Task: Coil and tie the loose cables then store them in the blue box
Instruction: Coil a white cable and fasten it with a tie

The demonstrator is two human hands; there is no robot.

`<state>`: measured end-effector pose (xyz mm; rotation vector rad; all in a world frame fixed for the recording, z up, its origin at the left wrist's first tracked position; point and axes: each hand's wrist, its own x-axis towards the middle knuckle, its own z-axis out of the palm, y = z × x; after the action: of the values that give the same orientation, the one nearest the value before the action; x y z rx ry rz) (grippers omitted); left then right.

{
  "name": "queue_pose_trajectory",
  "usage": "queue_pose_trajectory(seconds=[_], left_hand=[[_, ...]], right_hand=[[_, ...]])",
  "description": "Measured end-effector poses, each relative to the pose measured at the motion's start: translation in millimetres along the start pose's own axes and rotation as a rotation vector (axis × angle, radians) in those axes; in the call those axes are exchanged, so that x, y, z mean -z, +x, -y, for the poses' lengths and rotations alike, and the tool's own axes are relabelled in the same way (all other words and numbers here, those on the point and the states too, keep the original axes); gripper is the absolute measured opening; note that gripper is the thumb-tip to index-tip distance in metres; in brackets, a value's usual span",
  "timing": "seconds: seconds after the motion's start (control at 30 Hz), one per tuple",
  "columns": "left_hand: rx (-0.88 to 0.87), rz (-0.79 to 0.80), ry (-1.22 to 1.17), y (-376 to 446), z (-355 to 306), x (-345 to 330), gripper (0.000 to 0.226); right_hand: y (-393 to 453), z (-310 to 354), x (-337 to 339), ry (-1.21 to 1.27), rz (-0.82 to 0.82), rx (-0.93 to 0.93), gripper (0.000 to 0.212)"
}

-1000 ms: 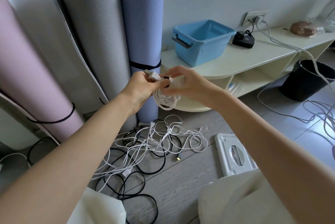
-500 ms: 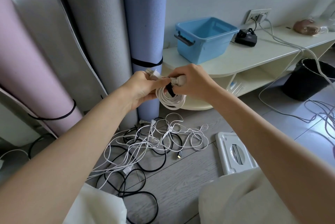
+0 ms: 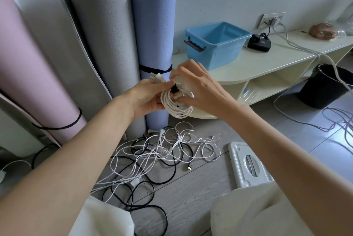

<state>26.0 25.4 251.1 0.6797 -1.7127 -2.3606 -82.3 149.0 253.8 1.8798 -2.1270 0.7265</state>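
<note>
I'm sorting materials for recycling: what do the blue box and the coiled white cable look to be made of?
Blue box: apparently moulded plastic, smooth with a slight sheen, thin even walls and a dark handle. Coiled white cable: likely a soft plastic or rubber jacket, smooth and bending in tight loops; its core is hidden.

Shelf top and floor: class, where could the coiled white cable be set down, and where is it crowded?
Free: the shelf top between the blue box and black adapter, and the box's own visible interior. Also bare floor between the loose cables and white lid. Crowded: the floor below both hands, where those cables tangle.
</note>
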Motion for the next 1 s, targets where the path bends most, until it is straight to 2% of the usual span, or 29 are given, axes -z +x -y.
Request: queue_pose_trajectory(seconds=[0.13,0.27,0.4,0.47,0.57,0.63,0.73,0.83,1.0], left_hand=[[-0.005,0.017,-0.027,1.2,0.1,0.9,0.009],[-0.008,0.011,-0.017,0.2,1.3,-3.3,0.012],[-0.033,-0.037,0.021,0.2,1.9,-8.4,0.019],[-0.045,-0.026,0.022,1.3,2.7,-8.6,0.016],[-0.031,0.075,0.028,0.1,0.1,-6.2,0.015],[-0.023,0.116,0.05,-1.5,-0.2,-6.4,0.013],[-0.04,0.026,0.112,-1.6,5.5,-10.8,0.002],[-0.054,-0.03,0.171,0.8,9.4,-11.4,0.005],[-0.093,-0.063,0.175,0.5,7.7,-10.3,0.008]], right_hand=[[1.5,2.9,1.1,0.184,-0.121,-0.027,0.018],[3.4,7.7,2.7,0.451,-0.102,-0.295,0.005],[4.8,8.2,1.3,0.688,-0.04,-0.605,0.024],[4.7,7.0,3.1,0.871,-0.004,-0.688,0.021],[4.0,2.2,5.8,1.101,-0.012,-0.752,0.017],[3.8,-0.7,5.2,1.141,0.012,-0.801,0.017],[2.7,-0.8,2.0,1.194,0.02,-0.877,0.017],[2.7,0.1,0.3,1.197,0.02,-0.917,0.02],[1.9,0.6,-3.6,1.294,0.019,-0.93,0.007]])
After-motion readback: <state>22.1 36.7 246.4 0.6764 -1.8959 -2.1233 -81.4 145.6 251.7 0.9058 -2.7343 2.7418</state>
